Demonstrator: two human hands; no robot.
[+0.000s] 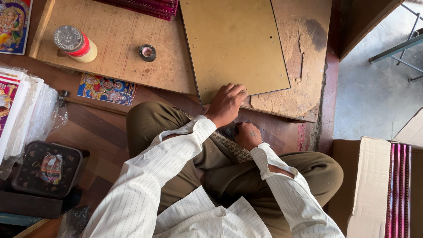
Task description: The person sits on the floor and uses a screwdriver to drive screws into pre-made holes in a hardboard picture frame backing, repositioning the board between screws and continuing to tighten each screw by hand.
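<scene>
The right hand (247, 135) sits low by the lap, fingers curled over something small and dark — what it is I cannot tell — touching a patterned frame strip (232, 146) that lies across the legs. Just above, the left hand (227, 104) presses down, fingers bent, on the near edge of a tan backing board (233, 44) lying flat on the worn wooden work board (119, 39). Farther off stand a small tape roll (147, 52) and a capped bottle (76, 43).

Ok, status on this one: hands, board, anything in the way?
Left hand pressing the brown board's near edge. Right hand fisted below the table edge, contents unclear. Tape roll sits apart.
</scene>
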